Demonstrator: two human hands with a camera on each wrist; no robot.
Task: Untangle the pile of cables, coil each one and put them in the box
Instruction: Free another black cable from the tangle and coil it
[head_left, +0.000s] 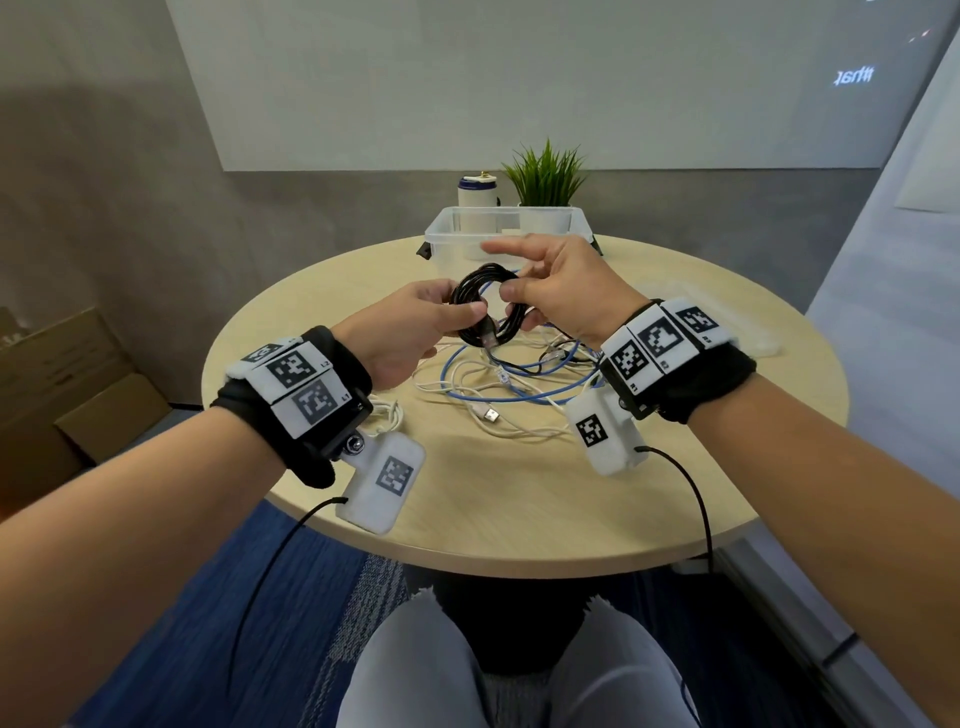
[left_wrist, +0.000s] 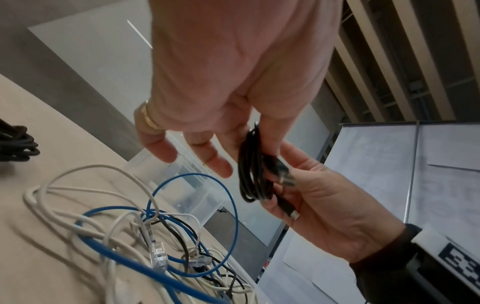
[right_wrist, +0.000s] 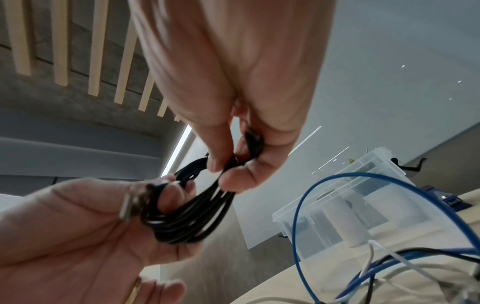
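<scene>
Over table (head_left: 519, 493), black cable coil (head_left: 485, 312) between both grips.

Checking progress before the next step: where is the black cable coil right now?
In the head view, the black cable coil is held between the left hand and right hand, above the tangled pile.

Black coil (head_left: 485, 306) held over beige table (head_left: 493, 499). Blue cable (head_left: 524, 397) and white cables (head_left: 470, 382) tangled below. Clear box (head_left: 441, 236) seen behind. Green plant (head_left: 545, 174). Black-and-white checked markers (head_left: 304, 387) worn on black wristbands (head_left: 311, 457).
</scene>
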